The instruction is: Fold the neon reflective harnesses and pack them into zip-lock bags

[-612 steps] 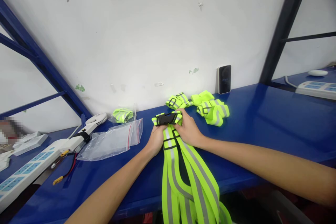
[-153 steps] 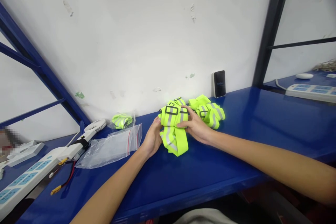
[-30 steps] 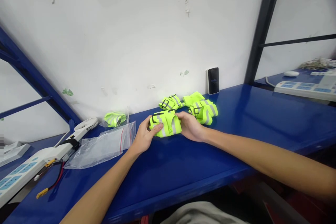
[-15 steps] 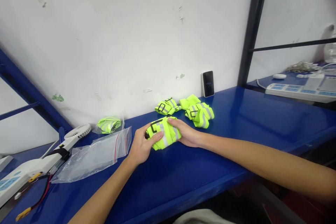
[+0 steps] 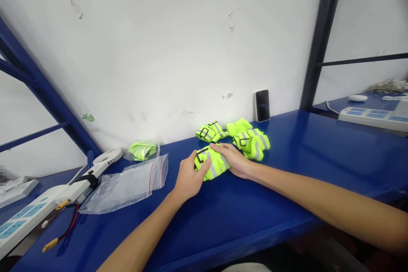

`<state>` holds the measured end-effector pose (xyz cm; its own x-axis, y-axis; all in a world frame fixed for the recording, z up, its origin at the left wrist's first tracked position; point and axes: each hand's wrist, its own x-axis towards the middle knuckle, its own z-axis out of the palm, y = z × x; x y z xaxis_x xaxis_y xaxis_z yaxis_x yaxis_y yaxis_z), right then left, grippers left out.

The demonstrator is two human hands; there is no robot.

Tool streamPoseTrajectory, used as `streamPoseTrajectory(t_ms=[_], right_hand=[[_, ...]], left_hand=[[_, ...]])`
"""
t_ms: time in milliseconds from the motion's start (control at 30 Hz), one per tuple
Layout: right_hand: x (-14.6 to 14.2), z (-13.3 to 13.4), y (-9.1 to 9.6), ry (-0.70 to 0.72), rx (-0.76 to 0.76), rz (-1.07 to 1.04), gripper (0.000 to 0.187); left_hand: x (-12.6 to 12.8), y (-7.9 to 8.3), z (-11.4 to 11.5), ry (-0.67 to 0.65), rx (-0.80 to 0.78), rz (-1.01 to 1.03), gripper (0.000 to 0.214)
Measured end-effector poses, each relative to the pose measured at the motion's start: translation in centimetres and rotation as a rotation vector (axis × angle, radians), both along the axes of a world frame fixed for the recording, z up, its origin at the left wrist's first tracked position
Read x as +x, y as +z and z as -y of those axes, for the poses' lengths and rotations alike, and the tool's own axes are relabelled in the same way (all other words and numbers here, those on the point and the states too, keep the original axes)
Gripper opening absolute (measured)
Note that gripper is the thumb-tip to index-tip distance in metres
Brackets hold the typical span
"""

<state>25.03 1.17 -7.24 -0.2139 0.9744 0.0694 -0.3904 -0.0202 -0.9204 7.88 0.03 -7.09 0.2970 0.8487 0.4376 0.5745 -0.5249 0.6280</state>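
While my left hand (image 5: 191, 177) and right hand (image 5: 232, 160) press down with fingers together on the folded neon-yellow reflective strap bundle (image 5: 211, 163), it lies on the glossy blue metal shelf (image 5: 255, 221), near a second neon-yellow bundle (image 5: 210, 131) and a third (image 5: 251, 142). If I let up, the springy webbing could unroll and the black rectangular strap buckle (image 5: 200, 156) slip. A careless shove could knock the neighbouring bundles out of place.

Bright, even light fills the view, leaving only faint shadows and a soft glare along the glossy blue metal bench (image 5: 296, 125). Wide-angle distortion slants the dark steel upright (image 5: 321, 38) near the edge.
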Motion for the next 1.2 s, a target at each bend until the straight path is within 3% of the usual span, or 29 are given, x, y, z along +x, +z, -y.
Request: streamPoseTrajectory(t_ms=[167, 267, 467, 567, 700, 800, 900, 1033, 1100, 1200], right_hand=[[0.4, 0.0, -0.3, -0.245, 0.317, 0.405, 0.033], [0.4, 0.8, -0.1, -0.311, 0.465, 0.516, 0.036], [0.1, 1.8, 0.7, -0.227, 0.483, 0.524, 0.03], [0.0, 1.7, 1.0, -0.225, 0.46, 0.461, 0.026], [0.7, 0.9, 1.1, -0.289, 0.511, 0.46, 0.024], [1.5, 0.3, 1.2, -0.382, 0.514, 0.506, 0.025], [2.3, -0.1, 1.6, -0.455, 0.483, 0.554, 0.027], [2.7, 0.2, 2.2, -0.434, 0.589, 0.607, 0.024], [2.5, 0.6, 2.3, -0.377, 0.688, 0.652, 0.022], [1.9, 1.0, 2.3, -0.331, 0.782, 0.676, 0.019]], left_hand=[[0.7, -0.2, 0.1, -0.002, -0.034, 0.091, 0.032], [0.6, 0.0, 0.1, 0.024, -0.003, 0.105, 0.034], [0.4, 0.1, 0.4, 0.047, -0.009, 0.122, 0.039], [-0.4, 0.5, 0.0, -0.028, 0.006, 0.063, 0.04], [-3.3, 2.6, -1.3, -0.283, 0.093, -0.218, 0.043], [-6.6, 4.8, -1.6, -0.21, 0.226, -0.338, 0.044], [-10.8, 6.3, -1.0, -0.139, 0.177, -0.494, 0.047], [-16.1, 6.4, 0.0, -0.067, -0.081, -0.757, 0.099], [-17.5, 5.9, 0.2, -0.09, -0.139, -0.759, 0.107], [-17.7, 5.5, 0.1, -0.11, -0.117, -0.692, 0.102]])
